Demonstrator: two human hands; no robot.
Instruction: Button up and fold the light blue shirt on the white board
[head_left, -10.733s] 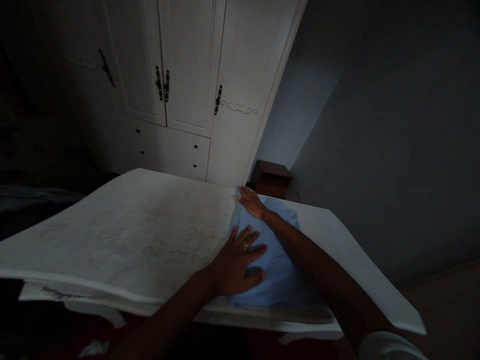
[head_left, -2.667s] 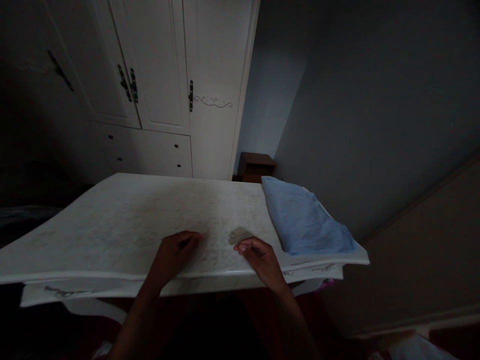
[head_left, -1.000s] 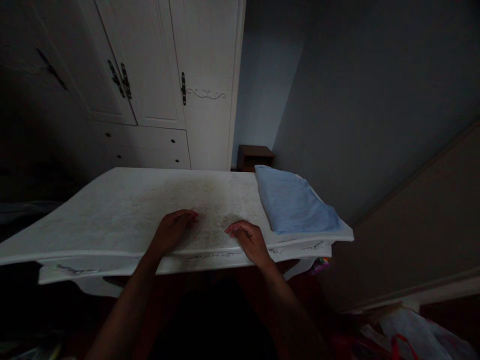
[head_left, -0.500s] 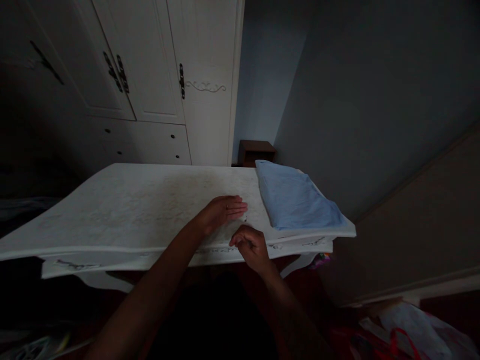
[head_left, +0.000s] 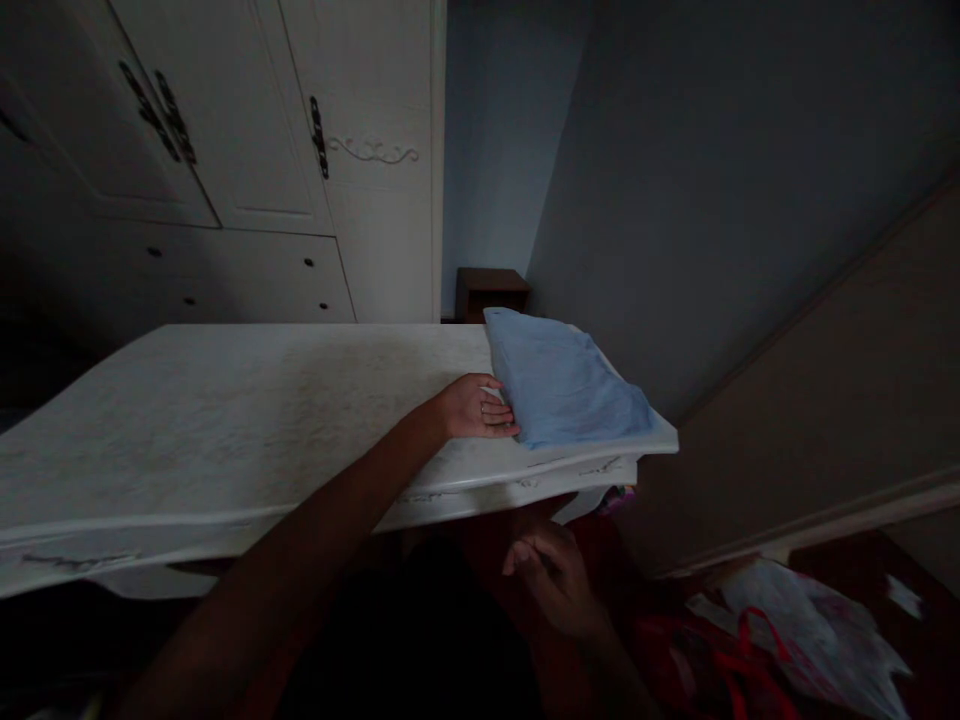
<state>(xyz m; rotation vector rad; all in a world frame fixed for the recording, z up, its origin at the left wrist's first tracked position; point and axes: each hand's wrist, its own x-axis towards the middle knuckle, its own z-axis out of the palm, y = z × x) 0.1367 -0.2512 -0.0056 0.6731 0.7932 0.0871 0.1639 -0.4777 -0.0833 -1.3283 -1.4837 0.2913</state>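
A light blue folded cloth (head_left: 570, 385) lies flat on the right end of the white table (head_left: 247, 420). My left hand (head_left: 480, 407) is at the cloth's left edge, palm turned toward it, fingers stretched out and a ring on one finger. Its fingertips reach the edge of the cloth; whether they slip under it I cannot make out. My right hand (head_left: 553, 570) hangs below the table's front edge, fingers curled in, with nothing visible in them. The tabletop has greyish worn marks across its left and middle.
A white wardrobe (head_left: 382, 220) with dark handles stands behind the table. A small brown cabinet (head_left: 491, 285) is in the corner. The grey wall (head_left: 720, 200) runs along the right. On the floor at lower right lie a plastic bag (head_left: 810, 620) and red straps (head_left: 750, 650).
My left hand has moved right across the tabletop to the cloth's edge. My right hand has dropped from the table's front edge to below it. The view has turned slightly right.
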